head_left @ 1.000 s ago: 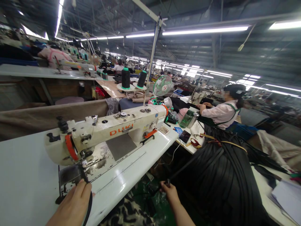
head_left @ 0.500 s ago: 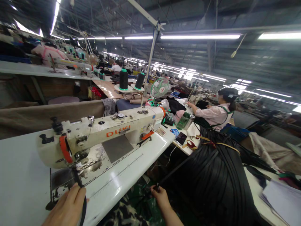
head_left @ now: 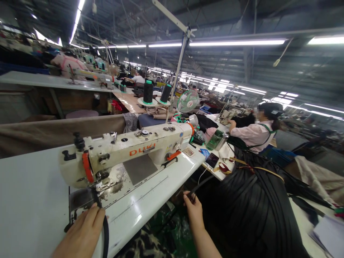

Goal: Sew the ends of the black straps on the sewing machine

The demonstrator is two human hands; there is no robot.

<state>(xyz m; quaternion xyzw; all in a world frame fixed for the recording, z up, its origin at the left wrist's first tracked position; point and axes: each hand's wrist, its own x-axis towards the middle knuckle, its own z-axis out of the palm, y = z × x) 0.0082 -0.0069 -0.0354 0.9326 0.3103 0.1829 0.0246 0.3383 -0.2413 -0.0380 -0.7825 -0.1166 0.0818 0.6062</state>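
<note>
My left hand rests on the sewing machine bed, fingers bent together over a black strip. This strip runs from under the presser foot area past my fingertips and hangs down beside my hand. Over the table's front edge, my right hand pinches another stretch of black strip that slants up toward the bundle. A small shiny piece shows at those fingers, too small to name. The white sewing machine with orange parts stands just beyond my left hand. A large bundle of black strips hangs at the right.
Two black thread cones stand behind the machine by a metal pole. A green bottle, a phone and a small fan are near. A co-worker sits at the right. Papers lie at lower right.
My right hand has risen toward the table edge, lifting the strip it pinches. My left hand stays by the needle area. The view swung left, then back right.
</note>
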